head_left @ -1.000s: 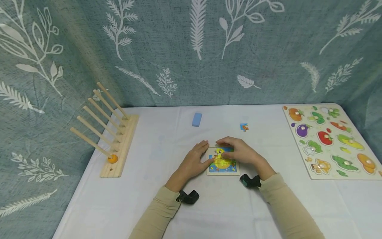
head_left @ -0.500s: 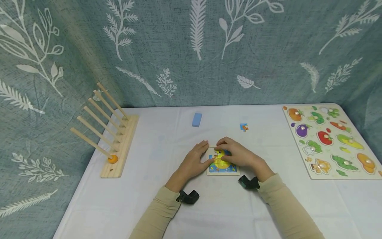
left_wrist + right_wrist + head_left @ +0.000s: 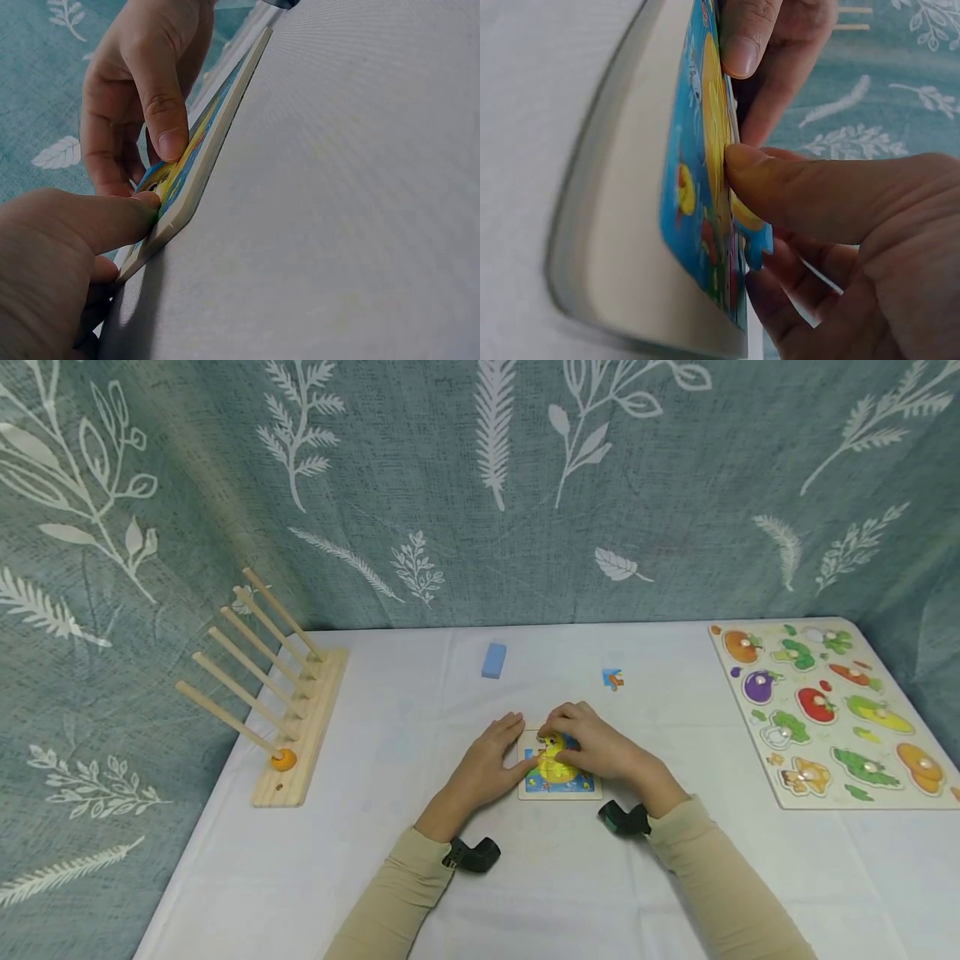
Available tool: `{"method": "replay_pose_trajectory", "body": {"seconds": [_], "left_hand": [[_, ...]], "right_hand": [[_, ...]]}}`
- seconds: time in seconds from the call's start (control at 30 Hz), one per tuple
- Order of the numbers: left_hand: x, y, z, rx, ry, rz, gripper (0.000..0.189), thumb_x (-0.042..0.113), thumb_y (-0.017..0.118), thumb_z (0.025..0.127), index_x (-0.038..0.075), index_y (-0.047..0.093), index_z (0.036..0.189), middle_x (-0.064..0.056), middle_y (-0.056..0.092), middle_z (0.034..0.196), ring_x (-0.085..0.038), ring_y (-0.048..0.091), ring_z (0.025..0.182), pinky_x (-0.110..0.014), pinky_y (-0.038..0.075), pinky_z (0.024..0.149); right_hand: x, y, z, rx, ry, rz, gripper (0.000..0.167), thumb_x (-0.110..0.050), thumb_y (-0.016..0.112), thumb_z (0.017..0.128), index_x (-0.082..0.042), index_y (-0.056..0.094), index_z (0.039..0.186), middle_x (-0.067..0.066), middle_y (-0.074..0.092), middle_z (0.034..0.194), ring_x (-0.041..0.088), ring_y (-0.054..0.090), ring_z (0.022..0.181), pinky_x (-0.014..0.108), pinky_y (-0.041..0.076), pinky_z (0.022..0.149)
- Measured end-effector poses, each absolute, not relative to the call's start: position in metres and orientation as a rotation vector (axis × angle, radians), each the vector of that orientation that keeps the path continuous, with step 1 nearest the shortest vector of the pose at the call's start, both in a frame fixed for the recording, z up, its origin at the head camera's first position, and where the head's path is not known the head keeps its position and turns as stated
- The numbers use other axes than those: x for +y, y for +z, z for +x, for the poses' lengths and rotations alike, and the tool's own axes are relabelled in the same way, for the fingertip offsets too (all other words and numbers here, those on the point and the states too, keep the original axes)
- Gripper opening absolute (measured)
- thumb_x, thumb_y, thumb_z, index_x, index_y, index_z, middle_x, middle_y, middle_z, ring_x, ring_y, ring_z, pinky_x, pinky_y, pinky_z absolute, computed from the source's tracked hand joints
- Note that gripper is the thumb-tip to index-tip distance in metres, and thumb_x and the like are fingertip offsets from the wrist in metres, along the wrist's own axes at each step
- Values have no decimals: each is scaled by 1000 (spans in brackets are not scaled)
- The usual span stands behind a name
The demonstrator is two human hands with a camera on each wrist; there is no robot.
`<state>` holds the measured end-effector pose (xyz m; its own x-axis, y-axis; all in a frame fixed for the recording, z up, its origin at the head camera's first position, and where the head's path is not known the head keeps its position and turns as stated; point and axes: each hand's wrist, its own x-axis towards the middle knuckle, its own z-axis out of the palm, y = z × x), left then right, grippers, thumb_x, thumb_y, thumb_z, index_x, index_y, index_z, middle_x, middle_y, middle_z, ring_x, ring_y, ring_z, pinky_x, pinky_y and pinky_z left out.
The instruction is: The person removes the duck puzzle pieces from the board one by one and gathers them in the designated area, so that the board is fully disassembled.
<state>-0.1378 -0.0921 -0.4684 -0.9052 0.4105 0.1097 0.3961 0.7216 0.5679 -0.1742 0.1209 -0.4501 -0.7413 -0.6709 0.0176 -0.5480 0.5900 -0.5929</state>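
A small wooden jigsaw puzzle with a yellow duck on blue lies between the hands in the head view. My left hand rests along its left side, fingers straight, with the thumb pressing the picture near the edge. My right hand reaches over the upper right part. Between its thumb and curled fingers it pinches a blue-and-yellow puzzle piece, which stands tilted in the right wrist view. The right hand covers the puzzle's upper right corner. A loose blue-and-orange puzzle piece lies beyond it.
A blue block lies at the back of the white-covered table. On the left stands a wooden peg rack with one orange bead. A vegetable puzzle board lies on the right. Patterned curtain hangs behind.
My right hand has shifted slightly left over the puzzle, its fingers curling more and its thumb moving down a little. The left hand and the loose piece have stayed put.
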Motion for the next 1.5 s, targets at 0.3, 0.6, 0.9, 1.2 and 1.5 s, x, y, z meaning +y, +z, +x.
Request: {"method": "replay_pose_trajectory", "body": {"seconds": [0.3,0.6,0.9,1.2,1.5], "left_hand": [[-92,-469,-138,2892,949,673,65,35,64,90,-4,45,138,-15,41,147,-29,35,139,-42,29,117],[-92,-470,-138,2882,931,633,67,38,64,90,-2,44,140,-12,40,148,-26,33,140,-40,27,118],[-92,-469,-139,2876,921,619,67,39,63,90,-1,43,140,-11,39,149,-26,32,141,-41,28,117],[-92,-466,-137,2859,918,614,67,39,62,91,-2,43,140,-13,38,149,-28,32,141,-42,28,117],[-92,-465,-137,2867,928,616,68,38,63,90,-2,43,140,-13,39,149,-27,32,141,-40,26,118]], "right_hand": [[125,-447,-175,2616,-925,-1012,37,1,62,86,-8,64,121,7,59,118,26,51,115,47,45,101],[126,-445,-176,2586,-969,-926,36,-5,65,87,-5,61,123,9,60,121,28,53,117,47,45,103],[127,-449,-177,2605,-1039,-876,36,-4,66,86,-5,63,122,10,60,120,27,56,111,45,49,96],[141,-445,-180,2651,-1128,-806,35,-2,66,86,-3,62,121,13,60,120,28,56,111,46,50,95],[166,-440,-188,2687,-1134,-602,34,-3,62,89,-3,60,123,22,51,135,42,33,136,56,31,112]]}}
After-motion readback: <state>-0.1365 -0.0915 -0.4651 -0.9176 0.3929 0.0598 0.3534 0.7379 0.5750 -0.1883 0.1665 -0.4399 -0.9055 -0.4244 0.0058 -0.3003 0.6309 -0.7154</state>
